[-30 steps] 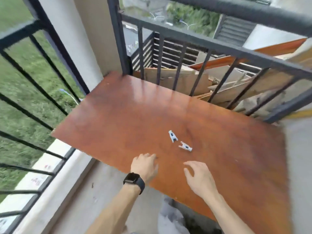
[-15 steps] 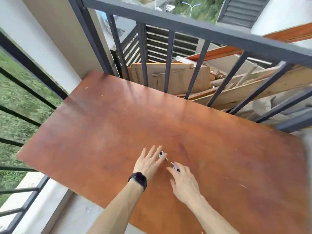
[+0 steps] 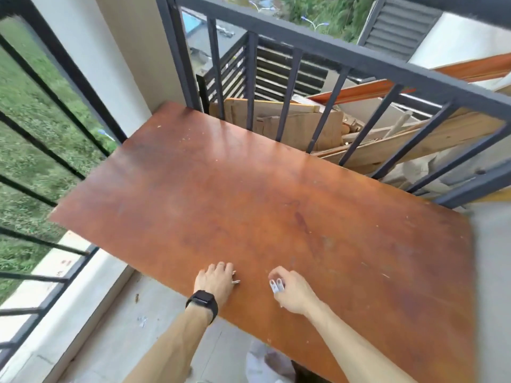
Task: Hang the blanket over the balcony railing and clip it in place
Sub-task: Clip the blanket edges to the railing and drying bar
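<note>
Clips are in both my hands. My right hand (image 3: 294, 294) is curled round a white clip (image 3: 276, 286), and its two flat ends stick out past my fingers toward my other hand. My left hand (image 3: 214, 281) is curled too, knuckles up, low over the near edge of the table (image 3: 276, 189). A second clip (image 3: 236, 280) pokes out from under its fingers. Only a small bit of it shows, so I think I am holding it.

No blanket is on the railing (image 3: 359, 63) yet. I see a pale cloth (image 3: 258, 360) low down by the floor (image 3: 110, 327), just past the near edge of the table and between my arms. It may be the blanket, but I cannot tell for sure. It is a bit nearer to my right arm.

The top bar of the railing is long. It runs from far left to near right, on the other side of the table. So the cloth is down and close to me, and the bar is up and far away, with the whole table in between. I think I will have to lean over the table, or go round it.

Another railing (image 3: 83, 87) stands on my left, much closer, with bare floor next to it. That side looks easier to reach. Old boards (image 3: 304, 125) are piled behind the far bars, so a hanging blanket may brush them. My hands are full, so lifting the cloth may be tricky.
</note>
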A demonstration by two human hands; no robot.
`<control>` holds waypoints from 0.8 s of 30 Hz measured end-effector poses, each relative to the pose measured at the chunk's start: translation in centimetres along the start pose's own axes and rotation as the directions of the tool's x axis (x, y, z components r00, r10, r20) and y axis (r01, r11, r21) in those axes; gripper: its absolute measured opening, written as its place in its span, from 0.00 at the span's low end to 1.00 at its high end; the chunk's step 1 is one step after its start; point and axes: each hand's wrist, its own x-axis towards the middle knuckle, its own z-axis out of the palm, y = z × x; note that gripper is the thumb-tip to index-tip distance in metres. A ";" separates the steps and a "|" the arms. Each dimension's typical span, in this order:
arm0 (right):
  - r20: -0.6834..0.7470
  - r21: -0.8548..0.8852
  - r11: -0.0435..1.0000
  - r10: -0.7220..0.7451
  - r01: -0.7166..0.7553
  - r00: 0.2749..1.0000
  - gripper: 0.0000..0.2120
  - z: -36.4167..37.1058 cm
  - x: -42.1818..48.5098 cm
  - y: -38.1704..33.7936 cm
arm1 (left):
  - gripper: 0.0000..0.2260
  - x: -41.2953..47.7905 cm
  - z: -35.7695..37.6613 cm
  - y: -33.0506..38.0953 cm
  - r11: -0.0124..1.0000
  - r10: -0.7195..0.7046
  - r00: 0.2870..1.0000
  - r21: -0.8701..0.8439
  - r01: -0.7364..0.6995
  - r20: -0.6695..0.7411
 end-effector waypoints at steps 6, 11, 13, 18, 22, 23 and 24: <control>-0.077 0.282 0.926 -0.240 0.252 0.968 0.09 4.3 -6.6 -8.6 | 0.11 -13.4 1.6 -8.3 0.859 -0.174 0.984 -0.482 0.173 0.042; 0.058 0.170 0.825 -0.555 0.539 0.830 0.07 9.8 -10.6 -18.5 | 0.17 -27.1 2.0 -16.1 0.630 -0.566 0.823 -0.667 0.398 -0.043; 0.155 0.108 0.748 -0.663 0.655 0.732 0.10 12.2 -12.0 -23.2 | 0.17 -32.8 2.5 -18.3 0.526 -0.712 0.698 -0.719 0.454 -0.080; 0.405 0.045 0.456 -0.822 0.889 0.401 0.16 18.2 -17.5 -33.7 | 0.16 -46.5 3.9 -18.3 0.220 -0.954 0.294 -0.792 0.570 -0.053; 0.557 0.086 0.099 -0.830 0.991 0.035 0.12 23.0 -24.9 -39.3 | 0.14 -56.3 5.0 -14.7 -0.004 -0.999 -0.029 -0.788 0.616 -0.018; 0.555 0.110 -0.002 -0.829 0.994 -0.063 0.13 24.1 -26.8 -40.0 | 0.15 -58.4 5.4 -13.6 -0.056 -0.994 -0.111 -0.781 0.621 -0.016; 0.549 0.137 -0.094 -0.821 0.986 -0.155 0.13 25.3 -28.6 -40.6 | 0.15 -60.4 5.8 -12.6 -0.111 -0.982 -0.190 -0.771 0.627 -0.013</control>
